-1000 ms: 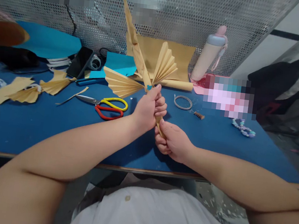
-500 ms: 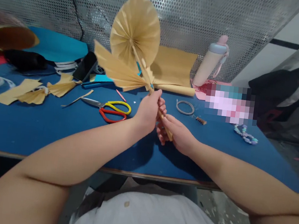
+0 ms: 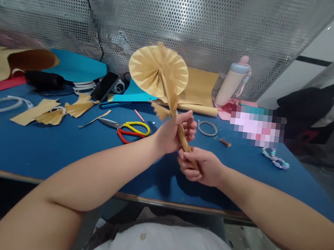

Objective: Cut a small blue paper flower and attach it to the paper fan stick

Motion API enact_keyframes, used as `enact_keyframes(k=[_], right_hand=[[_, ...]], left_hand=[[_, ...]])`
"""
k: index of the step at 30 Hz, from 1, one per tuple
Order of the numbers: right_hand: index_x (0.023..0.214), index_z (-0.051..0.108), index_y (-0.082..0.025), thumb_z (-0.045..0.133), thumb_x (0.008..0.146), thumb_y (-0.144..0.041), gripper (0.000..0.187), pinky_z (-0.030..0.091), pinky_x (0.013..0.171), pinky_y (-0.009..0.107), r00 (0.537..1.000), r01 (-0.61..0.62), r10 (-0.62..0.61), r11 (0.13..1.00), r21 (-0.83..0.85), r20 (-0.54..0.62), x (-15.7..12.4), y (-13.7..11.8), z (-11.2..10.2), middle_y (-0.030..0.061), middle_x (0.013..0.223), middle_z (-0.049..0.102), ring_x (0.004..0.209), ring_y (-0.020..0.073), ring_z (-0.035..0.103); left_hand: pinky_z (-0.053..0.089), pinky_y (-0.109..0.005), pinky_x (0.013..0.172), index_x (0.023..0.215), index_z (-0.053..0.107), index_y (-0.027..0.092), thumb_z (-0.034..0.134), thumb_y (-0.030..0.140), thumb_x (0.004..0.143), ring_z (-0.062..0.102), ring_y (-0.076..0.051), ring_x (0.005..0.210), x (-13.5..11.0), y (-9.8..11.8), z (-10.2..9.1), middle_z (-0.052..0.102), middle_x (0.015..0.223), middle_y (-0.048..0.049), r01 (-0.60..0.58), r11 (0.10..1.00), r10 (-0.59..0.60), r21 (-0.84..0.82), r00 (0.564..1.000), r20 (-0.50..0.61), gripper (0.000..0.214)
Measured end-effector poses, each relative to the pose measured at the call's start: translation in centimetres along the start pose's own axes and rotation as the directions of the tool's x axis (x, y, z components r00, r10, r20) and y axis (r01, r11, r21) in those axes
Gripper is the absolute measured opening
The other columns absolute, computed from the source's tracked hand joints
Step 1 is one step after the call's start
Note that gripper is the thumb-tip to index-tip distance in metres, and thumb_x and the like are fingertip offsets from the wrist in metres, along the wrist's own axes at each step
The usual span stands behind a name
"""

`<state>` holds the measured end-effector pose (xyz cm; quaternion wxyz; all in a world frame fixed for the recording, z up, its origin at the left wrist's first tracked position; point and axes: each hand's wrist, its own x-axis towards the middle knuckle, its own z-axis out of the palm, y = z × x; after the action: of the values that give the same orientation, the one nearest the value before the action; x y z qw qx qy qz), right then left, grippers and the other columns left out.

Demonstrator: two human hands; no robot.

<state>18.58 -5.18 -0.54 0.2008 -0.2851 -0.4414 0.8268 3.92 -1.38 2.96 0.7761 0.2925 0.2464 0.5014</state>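
A tan paper flower (image 3: 145,67) has a round pleated head, a paper-wrapped stem and pleated leaf pieces partway down. Its stem slants up and to the left over the table. Around the middle of the stem, just below the leaves, my left hand (image 3: 175,133) is loosely curled, with its thumb and fingertips standing a little off it. The lower end of the stem is gripped in my right hand (image 3: 203,166), fingers wrapped round it. Scissors (image 3: 134,131) with one yellow and one red handle lie left of my left hand.
Folded paper scraps (image 3: 46,114) and a coil of white tubing (image 3: 3,104) lie on the left. Behind are a phone (image 3: 104,86), blue paper (image 3: 76,67) and a tan sheet (image 3: 204,85). To the right are a bottle (image 3: 232,82), a wire coil (image 3: 207,128) and a bead string (image 3: 275,159).
The flower has turned about its stem, so the wide leaf on the left now shows narrow. Its head is lower in view. My left hand's fingers have loosened, and my right hand moved slightly down and right.
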Motion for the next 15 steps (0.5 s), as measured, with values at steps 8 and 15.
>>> enact_keyframes(k=[8, 15], right_hand=[[0.089, 0.051, -0.02, 0.06, 0.089, -0.042, 0.024, 0.038, 0.041, 0.018, 0.957, 0.145, -0.143, 0.989, -0.013, -0.253, 0.5, 1.1, 0.6, -0.0045, 0.063, 0.053, 0.047, 0.0083, 0.048], [0.088, 0.05, -0.019, 0.064, 0.088, -0.057, 0.041, 0.024, 0.04, 0.015, 0.97, 0.097, -0.082, 0.994, 0.053, -0.23, 0.3, 1.3, 1.1, -0.0076, 0.056, 0.046, 0.041, 0.0036, 0.032]], left_hand=[[0.043, -0.017, 0.046, 0.078, 0.06, 0.016, 0.078, 0.036, 0.084, 0.051, -0.006, 0.045, 0.4, -0.8, -0.2, 0.058, 0.058, 0.0047, -0.083, 0.995, 0.089, 0.056, 0.991, -0.103, 0.027], [0.041, -0.015, 0.046, 0.072, 0.053, 0.017, 0.066, 0.034, 0.092, 0.049, -0.005, 0.045, 0.3, -0.4, 0.1, 0.055, 0.057, 0.0049, -0.091, 0.996, 0.085, -0.02, 0.976, -0.202, 0.03]])
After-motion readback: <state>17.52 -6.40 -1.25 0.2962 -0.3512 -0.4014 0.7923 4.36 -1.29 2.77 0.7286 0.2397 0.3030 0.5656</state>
